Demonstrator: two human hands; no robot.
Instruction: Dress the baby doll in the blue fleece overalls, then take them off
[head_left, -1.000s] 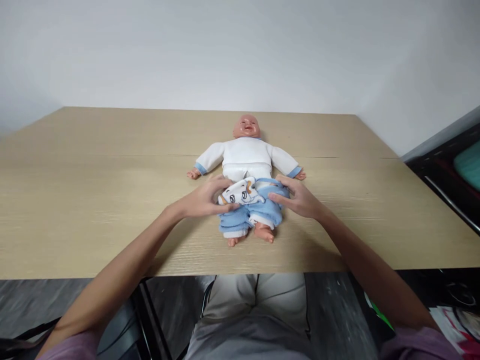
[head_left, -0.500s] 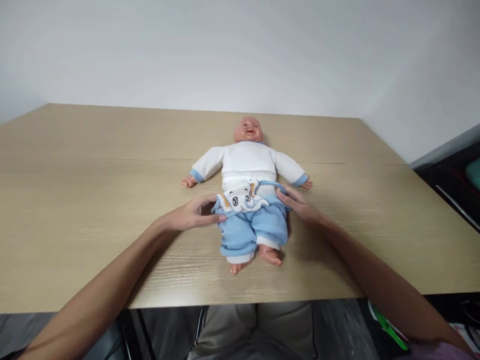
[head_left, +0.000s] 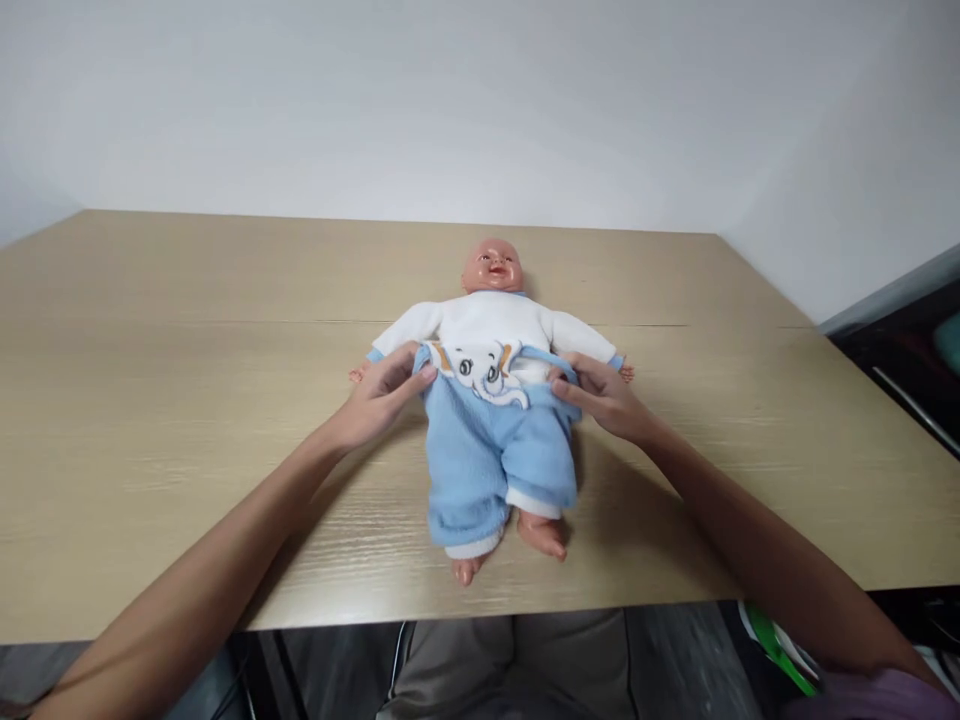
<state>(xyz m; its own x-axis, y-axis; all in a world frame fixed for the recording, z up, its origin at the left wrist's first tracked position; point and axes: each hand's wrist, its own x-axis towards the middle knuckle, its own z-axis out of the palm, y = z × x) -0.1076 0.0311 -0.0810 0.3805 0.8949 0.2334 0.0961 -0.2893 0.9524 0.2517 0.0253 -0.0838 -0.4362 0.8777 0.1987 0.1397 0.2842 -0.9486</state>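
A baby doll (head_left: 493,266) lies on its back on the table, head away from me and bare feet towards me. It wears a white long-sleeved top (head_left: 491,318) with blue cuffs. Light blue overalls (head_left: 469,450) with an elephant face on the bib cover its legs and lower belly. My left hand (head_left: 382,395) pinches the overalls' upper edge on the left side, thumb on top. My right hand (head_left: 600,395) grips the upper edge on the right, by a blue strap. Part of the doll's forearms is hidden behind my hands.
The wooden table (head_left: 187,400) reaches back to a white wall (head_left: 450,110). Its front edge runs just above my lap (head_left: 517,660). A dark object (head_left: 907,350) stands beyond the right edge, and a green item (head_left: 780,650) lies below at lower right.
Both hands have pulled the overalls higher, so the elephant bib sits further up the belly. My left hand has moved up and closed on the edge. The doll's feet have shifted slightly towards me.
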